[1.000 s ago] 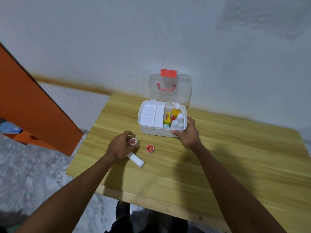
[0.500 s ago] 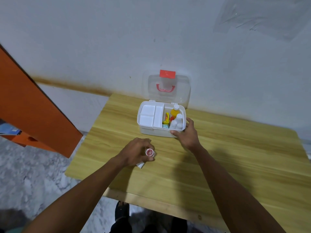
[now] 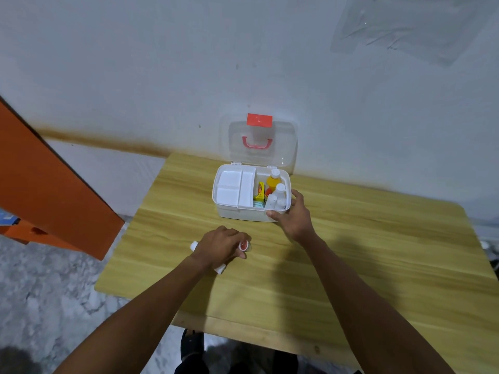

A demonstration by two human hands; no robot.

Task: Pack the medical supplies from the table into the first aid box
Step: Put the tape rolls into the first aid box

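Several bottles [image 3: 278, 194] inside first aid box [image 3: 243, 211]

A: Table [image 3: 351, 252]: pale wood-grain top, smooth, satin sheen. First aid box [image 3: 243, 211]: white plastic, smooth, semi-matt.

B: Lid [image 3: 280, 147]: clear plastic, glossy, with a red plastic handle [image 3: 256, 143]. Bottles [image 3: 278, 195] inside look like smooth plastic, white and amber.

A: Wall [image 3: 243, 63]: painted, matt, uneven patching. Floor [image 3: 40, 292]: grey mottled stone look, rough.

B: Orange panel [image 3: 40, 179]: flat, matt, material unclear.
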